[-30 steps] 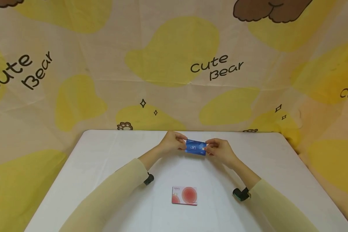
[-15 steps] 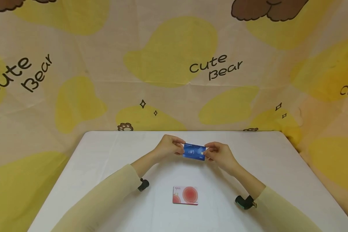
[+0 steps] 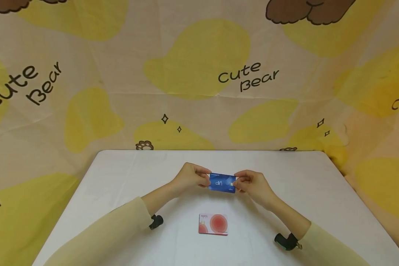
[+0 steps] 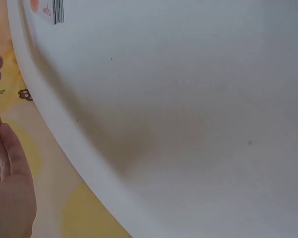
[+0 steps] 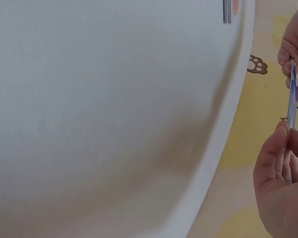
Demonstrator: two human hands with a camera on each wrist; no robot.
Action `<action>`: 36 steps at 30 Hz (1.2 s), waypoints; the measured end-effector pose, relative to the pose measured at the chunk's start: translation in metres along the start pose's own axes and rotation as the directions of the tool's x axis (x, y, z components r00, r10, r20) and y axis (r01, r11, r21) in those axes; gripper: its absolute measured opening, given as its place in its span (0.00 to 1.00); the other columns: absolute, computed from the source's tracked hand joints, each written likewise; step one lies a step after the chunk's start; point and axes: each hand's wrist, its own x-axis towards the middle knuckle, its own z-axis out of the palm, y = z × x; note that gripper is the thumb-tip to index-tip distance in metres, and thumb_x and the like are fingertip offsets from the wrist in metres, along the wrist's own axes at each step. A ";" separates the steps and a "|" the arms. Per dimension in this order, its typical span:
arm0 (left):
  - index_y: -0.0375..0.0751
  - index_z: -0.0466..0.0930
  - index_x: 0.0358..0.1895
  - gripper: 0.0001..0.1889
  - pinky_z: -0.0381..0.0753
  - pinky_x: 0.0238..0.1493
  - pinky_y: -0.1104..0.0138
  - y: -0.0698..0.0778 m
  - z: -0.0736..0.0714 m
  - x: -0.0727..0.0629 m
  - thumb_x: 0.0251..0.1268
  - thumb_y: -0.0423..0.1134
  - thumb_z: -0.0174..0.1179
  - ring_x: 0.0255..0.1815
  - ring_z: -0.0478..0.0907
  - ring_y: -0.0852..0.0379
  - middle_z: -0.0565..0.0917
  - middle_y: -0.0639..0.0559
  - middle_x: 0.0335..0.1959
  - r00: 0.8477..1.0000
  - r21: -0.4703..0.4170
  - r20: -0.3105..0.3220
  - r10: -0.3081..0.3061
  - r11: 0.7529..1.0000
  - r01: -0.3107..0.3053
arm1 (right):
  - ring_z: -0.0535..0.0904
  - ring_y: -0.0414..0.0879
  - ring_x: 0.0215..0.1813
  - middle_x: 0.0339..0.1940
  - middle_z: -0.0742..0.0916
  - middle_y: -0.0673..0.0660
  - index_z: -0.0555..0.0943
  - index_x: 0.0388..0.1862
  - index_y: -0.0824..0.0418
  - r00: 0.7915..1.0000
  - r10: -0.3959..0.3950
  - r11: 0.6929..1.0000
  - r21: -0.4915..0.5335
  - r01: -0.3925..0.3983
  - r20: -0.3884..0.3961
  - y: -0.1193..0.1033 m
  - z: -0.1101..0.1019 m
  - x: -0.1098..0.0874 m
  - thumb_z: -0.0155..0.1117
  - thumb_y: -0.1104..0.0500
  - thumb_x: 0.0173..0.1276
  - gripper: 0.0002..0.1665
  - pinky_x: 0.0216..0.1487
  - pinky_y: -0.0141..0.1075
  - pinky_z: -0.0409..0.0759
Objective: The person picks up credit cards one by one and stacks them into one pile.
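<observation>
A blue card (image 3: pixel 222 183) with "VIP" lettering, upside down in the head view, is held up above the white table. My left hand (image 3: pixel 190 179) pinches its left end between thumb and fingers. At the opposite end my right hand (image 3: pixel 254 186) pinches it the same way. Seen from the right wrist, the blue card (image 5: pixel 292 94) shows nearly edge-on between both hands. Nearer to me, a stack of cards (image 3: pixel 213 224) lies flat on the table, its top card white and pink with red circles. Several layered edges of that stack (image 4: pixel 58 11) show in the left wrist view.
The white table (image 3: pixel 136 166) has rounded far corners. Behind it hangs a yellow and beige cloth (image 3: pixel 196 59) printed "Cute Bear". Dark wrist cameras (image 3: pixel 157 222) sit under both forearms.
Both hands have brought the blue card toward me, lower in the head view and closer to the stack of cards. The stack stays in place.
</observation>
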 end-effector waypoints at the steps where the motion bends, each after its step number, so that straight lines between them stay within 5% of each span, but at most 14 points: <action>1: 0.25 0.86 0.54 0.18 0.89 0.45 0.54 -0.001 0.000 -0.003 0.58 0.23 0.70 0.33 0.89 0.53 0.89 0.45 0.32 1.000 0.002 -0.002 -0.002 1.000 0.002 | 0.86 0.52 0.38 0.38 0.87 0.61 0.82 0.57 0.74 1.000 -0.003 1.000 -0.006 0.003 0.005 0.000 0.001 -0.001 0.69 0.67 0.71 0.19 0.41 0.41 0.89; 22: 0.25 0.86 0.52 0.18 0.89 0.41 0.60 -0.013 0.001 -0.043 0.57 0.25 0.72 0.31 0.89 0.55 0.90 0.44 0.32 0.999 -0.008 -0.007 -0.044 0.999 0.043 | 0.86 0.50 0.36 0.37 0.90 0.58 0.84 0.55 0.73 0.996 0.031 0.999 0.014 -0.032 0.088 -0.004 0.015 -0.030 0.73 0.63 0.70 0.20 0.38 0.37 0.88; 36: 0.26 0.85 0.51 0.18 0.88 0.38 0.65 -0.022 0.006 -0.067 0.54 0.24 0.72 0.29 0.86 0.57 0.88 0.48 0.28 0.998 -0.038 0.050 -0.033 0.999 0.035 | 0.86 0.50 0.31 0.31 0.90 0.61 0.83 0.51 0.77 0.982 0.037 0.993 0.106 -0.057 0.183 0.004 0.024 -0.042 0.72 0.65 0.69 0.17 0.34 0.39 0.88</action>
